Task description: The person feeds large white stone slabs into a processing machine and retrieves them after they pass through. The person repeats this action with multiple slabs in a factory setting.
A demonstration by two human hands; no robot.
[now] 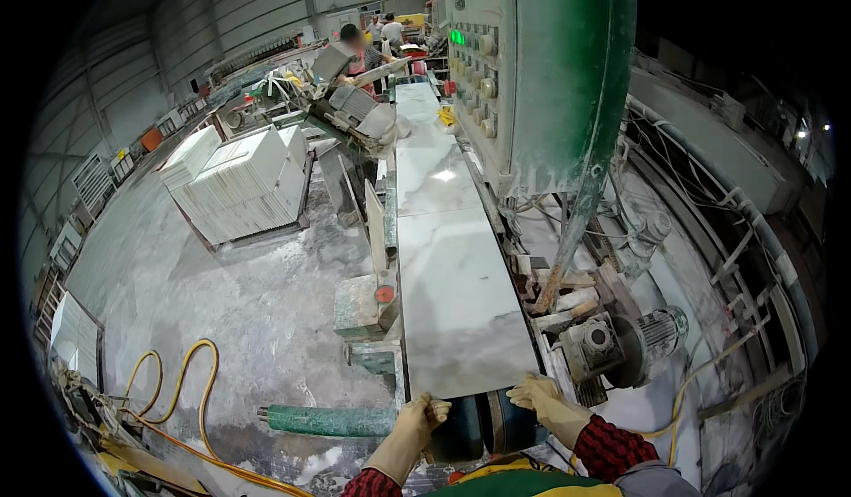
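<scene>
A white, grey-veined marble-look slab (461, 306) lies flat on a narrow conveyor in front of me, its near edge toward my body. At its near left corner, my gloved left hand (412, 430) has its fingers curled against the edge. My gloved right hand (548, 406) grips the near right corner, fingertips at the edge; the undersides of both grips are hidden. Dark conveyor belts (483, 426) show between my hands, below the slab. Directly beyond lies another matching slab (432, 173), its edge close against the first.
A green control cabinet (567, 80) with knobs overhangs the right side. Motors (594, 342) flank the conveyor there. Left, a stack of white slabs (239, 182) stands on the floor, with a green roller (328, 421) and a yellow hose (211, 391) nearer. People (390, 31) are far ahead.
</scene>
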